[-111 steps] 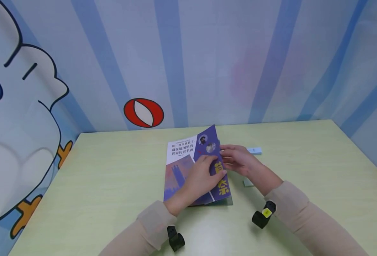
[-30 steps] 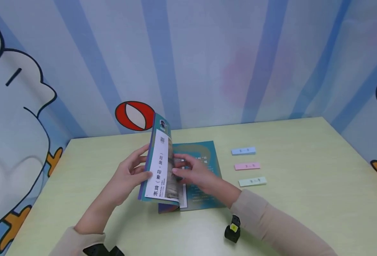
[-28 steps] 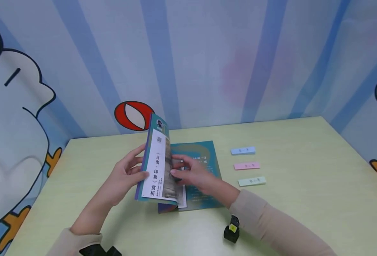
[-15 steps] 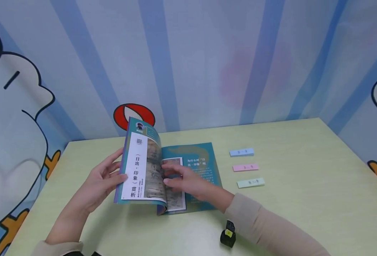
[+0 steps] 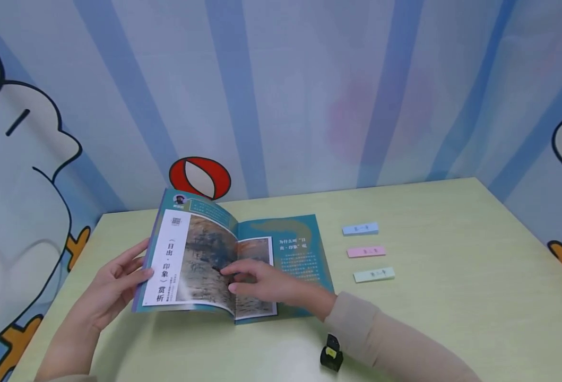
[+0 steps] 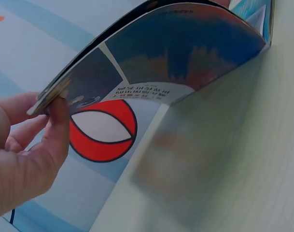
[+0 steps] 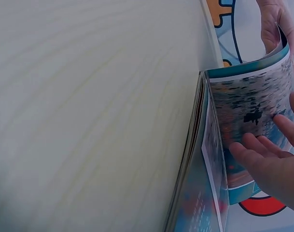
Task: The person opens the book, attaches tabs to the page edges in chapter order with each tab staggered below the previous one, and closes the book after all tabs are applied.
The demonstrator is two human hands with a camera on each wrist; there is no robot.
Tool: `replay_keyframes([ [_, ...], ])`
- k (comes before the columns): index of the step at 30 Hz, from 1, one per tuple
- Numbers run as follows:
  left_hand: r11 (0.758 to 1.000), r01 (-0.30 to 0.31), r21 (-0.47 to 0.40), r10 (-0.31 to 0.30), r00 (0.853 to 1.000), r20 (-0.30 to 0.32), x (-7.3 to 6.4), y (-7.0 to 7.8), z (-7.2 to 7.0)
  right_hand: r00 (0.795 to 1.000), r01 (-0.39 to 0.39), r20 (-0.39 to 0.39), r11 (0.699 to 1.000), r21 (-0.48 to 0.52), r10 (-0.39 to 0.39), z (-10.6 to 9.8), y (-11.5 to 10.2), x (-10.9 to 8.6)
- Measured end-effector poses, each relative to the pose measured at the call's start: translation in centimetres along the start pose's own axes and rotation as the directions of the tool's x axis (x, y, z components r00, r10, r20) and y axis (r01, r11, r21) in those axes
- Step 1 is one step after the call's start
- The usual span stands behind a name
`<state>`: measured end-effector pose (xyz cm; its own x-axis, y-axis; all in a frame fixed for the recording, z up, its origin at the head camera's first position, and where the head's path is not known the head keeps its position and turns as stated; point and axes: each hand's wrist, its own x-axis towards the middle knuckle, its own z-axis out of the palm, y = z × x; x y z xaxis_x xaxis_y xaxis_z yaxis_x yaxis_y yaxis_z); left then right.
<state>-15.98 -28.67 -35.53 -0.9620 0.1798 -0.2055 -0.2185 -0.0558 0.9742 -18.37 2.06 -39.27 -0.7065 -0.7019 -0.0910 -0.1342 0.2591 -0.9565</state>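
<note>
A thin teal picture book lies spread on the table, its left part raised and curving up from the spine. My left hand pinches the outer edge of that raised part, thumb on the printed page and fingers behind the cover. In the left wrist view the cover bows above the table, the left hand gripping its edge. Over the painting near the spine is my right hand, fingers loosely bent, fingertips right at the page. The right wrist view shows that right hand beside the curved page, holding nothing.
To the right of the book, three paper strips with handwriting lie in a column: a blue strip, a pink strip and a green strip. A patterned curtain hangs behind the pale table.
Earlier the book was closed under both hands. The left hand has since swung the cover and pages leftward and down, widening the spread. The right hand has shifted slightly left across the page.
</note>
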Motion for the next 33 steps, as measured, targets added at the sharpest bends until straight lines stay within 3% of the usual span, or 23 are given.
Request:
replay_keyframes([
  [9,0.988,0.123,0.089,-0.115,0.989,-0.093,-0.4,-0.7,-2.3,0.993,0.091,0.096,0.977,-0.195,-0.073,0.9,0.2,0.7],
  [13,0.962,0.187,0.199,-0.161,0.977,-0.141,-0.4,-1.2,-3.1,0.986,0.136,0.131,0.95,-0.28,-0.102,1.1,0.3,1.1],
  [18,0.921,0.287,0.265,-0.238,0.95,-0.202,-0.2,-2.0,-4.0,0.976,0.156,0.201,0.913,-0.376,-0.084,1.4,0.1,1.4],
  [21,0.89,0.314,0.33,-0.25,0.942,-0.222,-0.1,-2.6,-4.3,0.968,0.171,0.242,0.885,-0.433,-0.068,1.5,0.0,1.3],
  [26,0.818,0.322,0.477,-0.235,0.944,-0.233,0.6,-3.4,-4.0,0.962,0.187,0.27,0.842,-0.506,-0.051,1.5,0.0,1.2],
  [30,0.753,0.318,0.576,-0.23,0.947,-0.222,1.1,-3.7,-3.6,0.948,0.231,0.315,0.76,-0.607,-0.037,1.4,0.0,1.1],
  [33,0.718,0.314,0.621,-0.223,0.949,-0.222,1.3,-3.8,-3.5,0.932,0.277,0.361,0.687,-0.672,-0.022,1.4,-0.1,0.9],
])
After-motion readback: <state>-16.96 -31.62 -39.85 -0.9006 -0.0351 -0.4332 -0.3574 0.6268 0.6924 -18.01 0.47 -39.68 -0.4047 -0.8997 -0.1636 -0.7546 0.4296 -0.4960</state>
